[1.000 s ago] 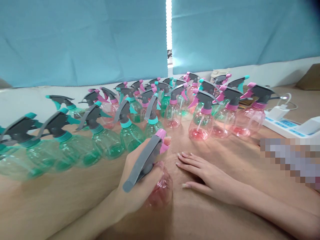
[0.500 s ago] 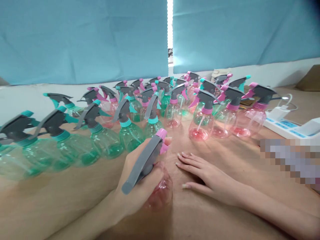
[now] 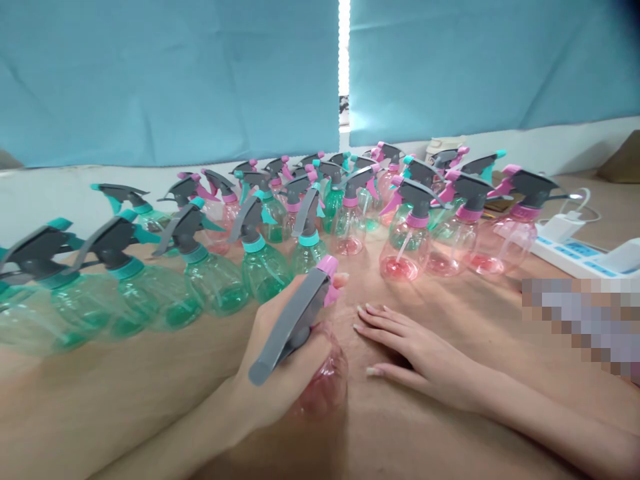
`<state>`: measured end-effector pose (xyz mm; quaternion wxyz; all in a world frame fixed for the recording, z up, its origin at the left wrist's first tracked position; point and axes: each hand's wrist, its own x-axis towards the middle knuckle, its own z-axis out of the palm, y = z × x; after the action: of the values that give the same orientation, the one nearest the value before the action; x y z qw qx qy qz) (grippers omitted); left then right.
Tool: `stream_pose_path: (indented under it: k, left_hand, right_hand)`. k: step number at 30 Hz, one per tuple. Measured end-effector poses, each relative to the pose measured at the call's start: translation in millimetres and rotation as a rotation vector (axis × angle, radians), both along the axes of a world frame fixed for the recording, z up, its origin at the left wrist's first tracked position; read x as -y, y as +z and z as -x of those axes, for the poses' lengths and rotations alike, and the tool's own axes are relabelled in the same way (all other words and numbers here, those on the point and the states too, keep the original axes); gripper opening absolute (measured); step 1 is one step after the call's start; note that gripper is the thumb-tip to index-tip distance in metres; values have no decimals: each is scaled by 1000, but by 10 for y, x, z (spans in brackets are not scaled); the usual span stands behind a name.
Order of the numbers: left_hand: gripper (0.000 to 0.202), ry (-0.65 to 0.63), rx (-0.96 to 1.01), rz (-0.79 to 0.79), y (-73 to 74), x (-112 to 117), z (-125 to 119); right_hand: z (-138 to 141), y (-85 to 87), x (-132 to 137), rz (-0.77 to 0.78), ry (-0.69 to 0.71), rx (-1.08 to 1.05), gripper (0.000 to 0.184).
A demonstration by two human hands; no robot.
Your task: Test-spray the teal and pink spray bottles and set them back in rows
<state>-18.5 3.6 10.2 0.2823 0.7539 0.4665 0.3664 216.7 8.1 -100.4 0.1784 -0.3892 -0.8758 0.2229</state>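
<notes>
My left hand is wrapped round the neck of a pink spray bottle with a grey head and pink nozzle, low in the middle of the view. The thumb crosses the front of its neck, and a fingertip shows beyond the pink trigger. The bottle stands upright on the brown tabletop. To its right, my right hand lies palm down on the table, fingers stretched out and holding nothing. Just beyond the left hand is a green spray bottle with a turquoise collar.
A row of green spray bottles runs along the left. Several pink spray bottles stand at the right, with more of both colours behind. A white power strip with plugs lies far right. Blue blinds hang behind.
The whole view has shifted very slightly. Both hands and the bottles keep their places, with the left hand still round the pink spray bottle.
</notes>
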Motion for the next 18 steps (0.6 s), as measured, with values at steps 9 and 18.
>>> stream_pose_path:
  k: [9, 18]
  left_hand:
    - [23, -55, 113, 61, 29, -24, -29]
    - [22, -60, 107, 138, 5, -11, 8]
  right_hand:
    - [3, 15, -3, 2, 0, 21, 62]
    - [-8, -13, 5, -5, -2, 9, 62]
